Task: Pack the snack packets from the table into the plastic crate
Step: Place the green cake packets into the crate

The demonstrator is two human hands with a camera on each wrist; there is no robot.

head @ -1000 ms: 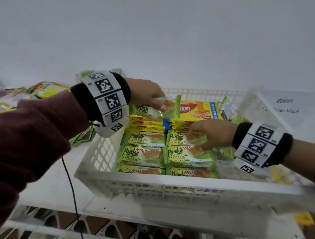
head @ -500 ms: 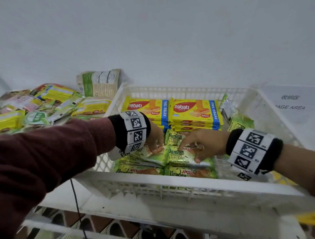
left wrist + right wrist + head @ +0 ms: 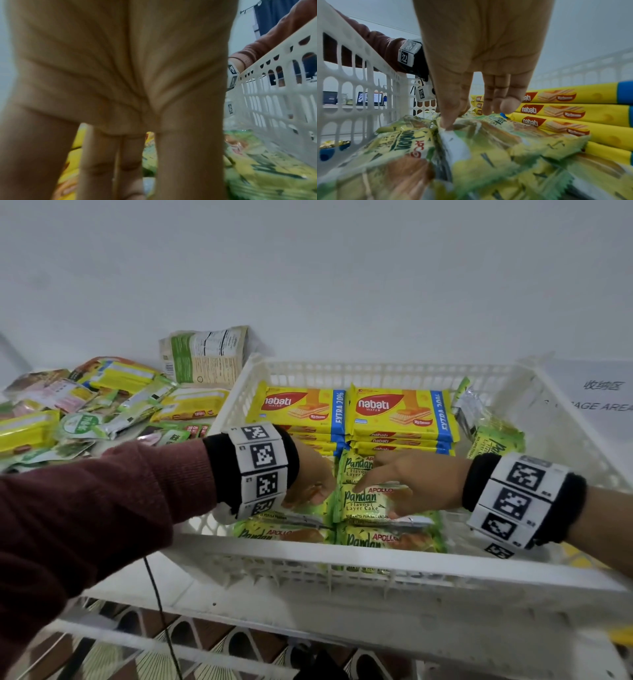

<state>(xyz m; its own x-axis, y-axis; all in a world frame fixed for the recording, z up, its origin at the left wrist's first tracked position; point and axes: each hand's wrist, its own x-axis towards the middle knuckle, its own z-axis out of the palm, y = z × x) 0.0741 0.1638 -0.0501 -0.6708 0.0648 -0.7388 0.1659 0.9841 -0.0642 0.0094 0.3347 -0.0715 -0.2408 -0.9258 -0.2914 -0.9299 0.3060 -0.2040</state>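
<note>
A white plastic crate (image 3: 342,559) holds yellow Nabati wafer packs (image 3: 400,412) at the back and green Pandan cake packets in two columns in front. My left hand (image 3: 310,484) is inside the crate over the left column. Its fingers (image 3: 99,162) are straight and lie down on a green packet (image 3: 305,510). My right hand (image 3: 394,484) reaches in from the right. Its straight fingertips (image 3: 447,124) press on the top Pandan packet (image 3: 363,503) of the right column. Neither hand grips anything.
Several loose snack packets (image 3: 85,412) lie heaped on the table left of the crate, with a beige-green pouch (image 3: 205,354) standing against the wall. More green packets (image 3: 493,440) lean in the crate's right side. A paper sign (image 3: 603,395) lies at the far right.
My left hand carried a Pandan packet down from above the wafers onto the front left column and flattened its fingers. My right hand stayed on the right column, shifting slightly.
</note>
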